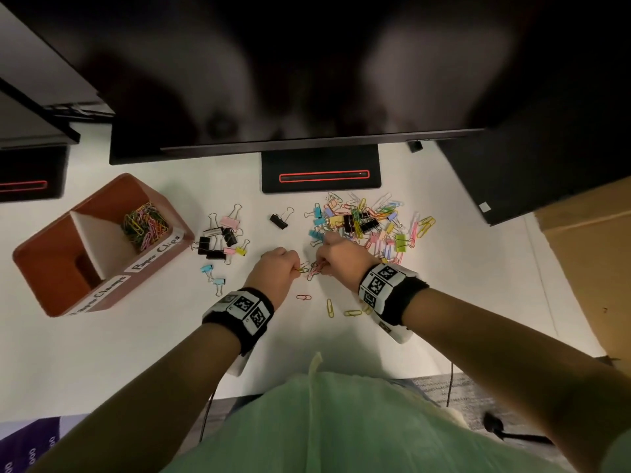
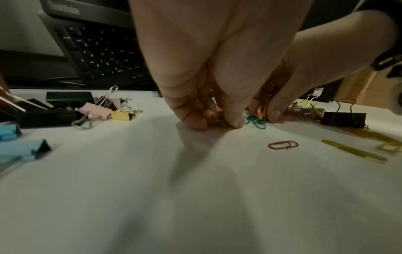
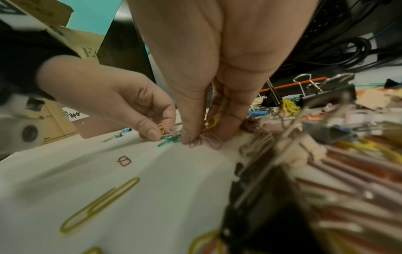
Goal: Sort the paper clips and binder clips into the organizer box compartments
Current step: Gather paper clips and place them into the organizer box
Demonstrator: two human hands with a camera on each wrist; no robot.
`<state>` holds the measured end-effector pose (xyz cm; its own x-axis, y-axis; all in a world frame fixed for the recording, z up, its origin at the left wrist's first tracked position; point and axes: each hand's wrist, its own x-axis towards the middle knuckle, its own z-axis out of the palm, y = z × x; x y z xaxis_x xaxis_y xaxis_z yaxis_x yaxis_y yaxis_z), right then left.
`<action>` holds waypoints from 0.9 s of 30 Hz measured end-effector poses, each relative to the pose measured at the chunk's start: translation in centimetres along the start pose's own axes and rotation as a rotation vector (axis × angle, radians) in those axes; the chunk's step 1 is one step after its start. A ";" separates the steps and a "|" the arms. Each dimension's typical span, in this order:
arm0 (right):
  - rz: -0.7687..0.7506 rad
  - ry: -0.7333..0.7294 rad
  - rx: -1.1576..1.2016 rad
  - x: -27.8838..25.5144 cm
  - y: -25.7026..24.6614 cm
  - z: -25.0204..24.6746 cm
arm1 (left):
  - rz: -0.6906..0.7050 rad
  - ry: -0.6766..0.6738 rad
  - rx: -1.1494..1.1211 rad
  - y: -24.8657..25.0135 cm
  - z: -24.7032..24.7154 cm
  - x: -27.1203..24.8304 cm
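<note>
My left hand (image 1: 278,264) pinches yellow and pink paper clips (image 3: 165,129) at the table top, its fingertips (image 2: 234,122) pressed down. My right hand (image 1: 336,256) pinches pink and yellow paper clips (image 3: 210,135) right beside it. A green paper clip (image 2: 255,121) lies between the two hands. The brown organizer box (image 1: 51,264) stands at the left; its far compartment holds coloured paper clips (image 1: 146,225), the near one looks dark. A mixed pile of paper clips and binder clips (image 1: 368,223) lies behind my right hand. A group of binder clips (image 1: 222,242) lies between box and hands.
A red paper clip (image 1: 304,297) and yellow paper clips (image 1: 329,307) lie loose on the white table (image 1: 136,353) in front of my hands. A monitor base (image 1: 321,172) and a screen stand behind. A lone black binder clip (image 1: 280,220) sits mid-table. A cardboard box (image 1: 594,254) is at the right.
</note>
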<state>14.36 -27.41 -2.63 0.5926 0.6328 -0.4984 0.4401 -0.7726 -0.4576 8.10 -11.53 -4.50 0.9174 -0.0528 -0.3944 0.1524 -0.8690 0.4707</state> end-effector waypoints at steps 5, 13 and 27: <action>-0.029 -0.023 -0.064 0.6 -0.3 -0.1 | 0.002 0.004 0.039 -0.2 0.0 -0.3; 0.006 -0.023 -0.084 0.7 -1.0 0.3 | -0.042 -0.015 -0.041 -1.3 -0.8 -1.1; -0.199 0.168 0.050 3.7 -11.8 -4.8 | -0.159 0.413 -0.328 -9.1 -14.0 -8.7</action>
<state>14.60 -16.17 4.46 0.6034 0.7511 -0.2678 0.5276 -0.6279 -0.5722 3.91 3.75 5.70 0.9316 0.3216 -0.1696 0.3471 -0.6483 0.6777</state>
